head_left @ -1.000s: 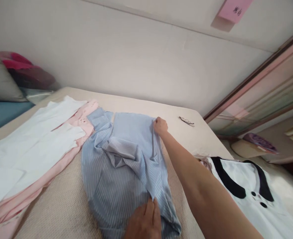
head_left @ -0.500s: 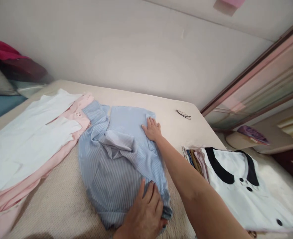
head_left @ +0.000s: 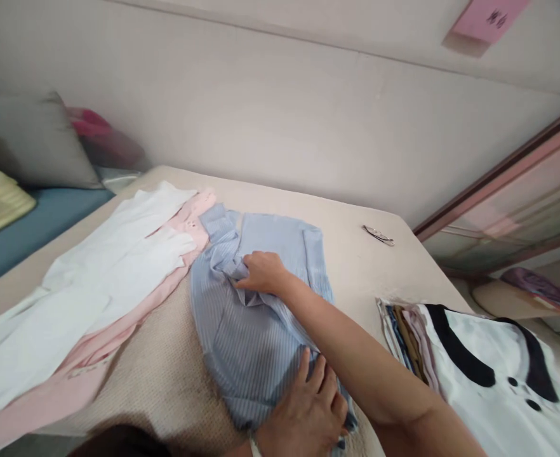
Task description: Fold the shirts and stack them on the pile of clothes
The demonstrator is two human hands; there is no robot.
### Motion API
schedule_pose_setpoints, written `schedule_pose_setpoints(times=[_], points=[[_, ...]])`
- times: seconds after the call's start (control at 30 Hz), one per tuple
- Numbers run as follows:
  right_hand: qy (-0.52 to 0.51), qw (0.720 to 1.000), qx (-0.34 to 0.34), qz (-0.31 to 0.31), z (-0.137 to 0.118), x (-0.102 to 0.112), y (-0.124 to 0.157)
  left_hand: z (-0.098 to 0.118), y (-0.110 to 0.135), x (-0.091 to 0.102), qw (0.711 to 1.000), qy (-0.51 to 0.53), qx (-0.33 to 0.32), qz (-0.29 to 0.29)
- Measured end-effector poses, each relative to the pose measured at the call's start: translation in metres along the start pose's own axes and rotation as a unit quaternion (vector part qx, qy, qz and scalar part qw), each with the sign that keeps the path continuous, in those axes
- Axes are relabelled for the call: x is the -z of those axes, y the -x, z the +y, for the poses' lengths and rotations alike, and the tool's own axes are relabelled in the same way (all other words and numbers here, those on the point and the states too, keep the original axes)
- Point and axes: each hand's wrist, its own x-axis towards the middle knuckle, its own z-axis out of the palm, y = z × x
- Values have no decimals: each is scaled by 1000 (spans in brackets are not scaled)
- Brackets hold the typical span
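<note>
A blue striped shirt (head_left: 251,343) lies partly folded on the beige bed cover, with bunched cloth near its middle. My right hand (head_left: 265,273) is closed on that bunched fabric, its thumb and fingers pinching the cloth. Flat on the lower right part of the shirt rests my left hand (head_left: 308,400), fingers spread. A smooth folded panel and sleeve of the shirt stretch beyond my right hand. To the left lie a white garment (head_left: 113,279) and, partly under it, a pink garment (head_left: 118,336).
Folded clothes stand at the right, beside a white top with a black collar (head_left: 494,374). Glasses (head_left: 378,235) lie near the bed's far right. A grey cushion (head_left: 27,139) and a yellow basket (head_left: 4,203) sit at the left. A wall bounds the far side.
My right hand has moved left from the shirt's right edge and closed on the bunched cloth. My left hand stays on the shirt. The view has shifted left.
</note>
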Motion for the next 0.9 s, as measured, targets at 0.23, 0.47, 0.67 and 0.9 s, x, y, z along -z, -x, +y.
schedule_pose_setpoints(times=[0.23,0.47,0.67,0.9], points=[[14,999,-28,28,25,71,-7,-2,1,22,1000,7,12,-27],[-324,926,-105,161,59,156,-12,-2,-3,26,999,1,9,-51],[-403,900,-9,165,66,105,79,-15,-14,45,984,120,93,-93],[-270,936,-187,126,52,-19,260,-63,-24,51,977,103,171,-69]])
